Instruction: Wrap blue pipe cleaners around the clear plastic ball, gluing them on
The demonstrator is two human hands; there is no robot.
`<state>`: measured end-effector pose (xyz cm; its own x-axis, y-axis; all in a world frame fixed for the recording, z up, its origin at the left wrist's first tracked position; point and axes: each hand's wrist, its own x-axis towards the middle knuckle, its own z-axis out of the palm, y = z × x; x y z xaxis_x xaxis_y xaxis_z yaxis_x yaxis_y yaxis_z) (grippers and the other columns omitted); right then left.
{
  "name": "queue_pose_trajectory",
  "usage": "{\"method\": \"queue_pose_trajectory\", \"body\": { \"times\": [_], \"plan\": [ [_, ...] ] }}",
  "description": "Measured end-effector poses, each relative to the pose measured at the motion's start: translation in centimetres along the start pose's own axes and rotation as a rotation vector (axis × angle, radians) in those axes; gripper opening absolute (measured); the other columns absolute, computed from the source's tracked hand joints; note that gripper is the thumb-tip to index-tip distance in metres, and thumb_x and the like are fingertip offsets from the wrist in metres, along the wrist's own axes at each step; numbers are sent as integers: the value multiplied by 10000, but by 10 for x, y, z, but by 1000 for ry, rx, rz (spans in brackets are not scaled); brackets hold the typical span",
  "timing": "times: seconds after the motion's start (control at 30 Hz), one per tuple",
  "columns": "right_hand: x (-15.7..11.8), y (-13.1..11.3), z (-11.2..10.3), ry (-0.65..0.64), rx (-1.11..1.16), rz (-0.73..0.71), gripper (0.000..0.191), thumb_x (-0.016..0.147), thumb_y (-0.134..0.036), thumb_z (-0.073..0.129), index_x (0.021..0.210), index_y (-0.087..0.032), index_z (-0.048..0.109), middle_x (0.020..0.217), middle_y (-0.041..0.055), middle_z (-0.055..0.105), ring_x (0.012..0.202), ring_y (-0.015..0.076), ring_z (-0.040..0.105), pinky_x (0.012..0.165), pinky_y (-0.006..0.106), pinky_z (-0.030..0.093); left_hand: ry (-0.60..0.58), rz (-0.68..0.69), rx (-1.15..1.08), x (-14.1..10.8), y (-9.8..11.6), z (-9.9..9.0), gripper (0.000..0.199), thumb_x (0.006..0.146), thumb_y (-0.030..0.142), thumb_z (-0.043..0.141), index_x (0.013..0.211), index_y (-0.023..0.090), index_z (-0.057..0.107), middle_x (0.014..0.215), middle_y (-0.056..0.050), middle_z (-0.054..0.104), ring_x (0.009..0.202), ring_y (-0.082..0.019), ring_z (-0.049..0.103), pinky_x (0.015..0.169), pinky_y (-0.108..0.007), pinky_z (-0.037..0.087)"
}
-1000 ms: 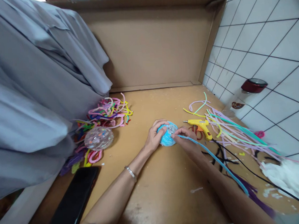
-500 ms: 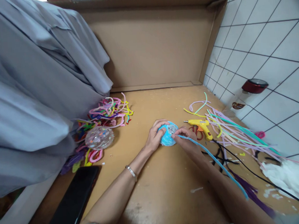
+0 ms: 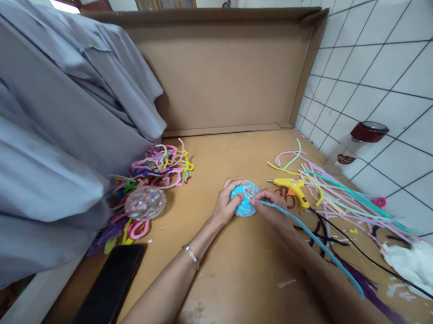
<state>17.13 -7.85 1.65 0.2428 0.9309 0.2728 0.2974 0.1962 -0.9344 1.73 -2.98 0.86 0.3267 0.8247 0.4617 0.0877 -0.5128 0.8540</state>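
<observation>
My left hand is wrapped round the left side of a round piece covered in rows of blue pipe cleaner, with a clear, shiny patch showing near its top. Between the fingertips of my right hand is a long blue pipe cleaner, pinched close to the piece's right edge. Its free length trails over my right forearm toward the lower right. Just beyond my right hand lies a yellow glue gun, nozzle pointing left. Red-handled scissors are partly hidden beside it.
At left, a clear ball rests against a tangle of coloured pipe cleaners; a black phone lies nearer. Straight pipe cleaners, a red-lidded jar and white fluff are at right. Cardboard stands behind.
The view has tilted up a little, so the table's things sit slightly lower in it. Both hands keep nearly the same hold on the blue-covered piece and the pipe cleaner.
</observation>
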Motion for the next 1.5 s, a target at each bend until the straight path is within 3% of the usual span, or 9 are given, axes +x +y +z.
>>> {"method": "queue_pose_trajectory", "body": {
  "times": [0.2, 0.47, 0.77, 0.9, 1.0, 1.13, 1.3, 1.5],
  "plan": [
    [3, 4, -1, 1, -19, -10, 220, 630, -421, 658, 582, -215, 599, 619, 9, 594, 568, 144, 507, 533, 261, 427, 0, 45, 40, -3, -2, 0, 333, 827, 310, 484, 1104, 186, 623, 1255, -113, 551, 1219, -271, 492, 1073, -437, 373],
    [7, 15, -7, -51, -55, -33, 197, 673, -397, 674, 637, -209, 628, 656, 9, 609, 575, 143, 534, 527, 259, 452, 88, 106, 91, -8, -4, 6, 351, 895, 409, 468, 1157, 200, 571, 1191, -109, 563, 1156, -255, 508, 1024, -431, 406],
    [5, 7, -5, -25, -24, -11, 206, 656, -403, 655, 611, -209, 605, 612, 2, 591, 554, 140, 515, 513, 255, 434, -12, 170, 160, -9, -2, -2, 403, 943, 481, 398, 1132, 193, 607, 1209, -128, 549, 1174, -259, 504, 1028, -455, 405],
    [4, 3, -5, -29, -42, 26, 225, 648, -426, 653, 603, -214, 589, 617, 2, 581, 579, 153, 524, 547, 277, 441, -128, 233, 205, -7, -9, -7, 527, 861, 577, 512, 1216, 190, 546, 1289, -159, 484, 1239, -297, 457, 1044, -491, 396],
    [3, 1, -6, -20, -18, 48, 232, 636, -428, 655, 595, -212, 583, 619, 3, 577, 588, 154, 522, 560, 280, 437, -141, 286, 296, -5, -15, -7, 731, 670, 638, 711, 1228, 201, 530, 1308, -165, 464, 1243, -327, 440, 1050, -527, 380],
    [2, -2, -6, -22, 4, 37, 235, 651, -437, 655, 625, -212, 596, 639, 9, 598, 593, 153, 514, 562, 276, 436, -69, 299, 387, -6, -14, -2, 708, 630, 563, 785, 1208, 220, 561, 1309, -157, 484, 1241, -329, 453, 1058, -538, 363],
    [2, 0, -5, -1, 20, 3, 235, 656, -432, 676, 641, -206, 610, 659, 13, 599, 605, 152, 524, 559, 275, 437, 0, 263, 343, -9, -8, 4, 578, 707, 440, 751, 1210, 212, 581, 1307, -151, 494, 1224, -306, 490, 1030, -493, 421],
    [1, -2, -11, -80, -109, -188, 152, 723, -353, 682, 742, -206, 649, 727, 17, 614, 650, 147, 550, 612, 275, 483, 11, 203, 255, -7, -11, 9, 575, 680, 309, 735, 1224, 218, 572, 1328, -138, 483, 1240, -304, 499, 1045, -484, 430]
  ]
}}
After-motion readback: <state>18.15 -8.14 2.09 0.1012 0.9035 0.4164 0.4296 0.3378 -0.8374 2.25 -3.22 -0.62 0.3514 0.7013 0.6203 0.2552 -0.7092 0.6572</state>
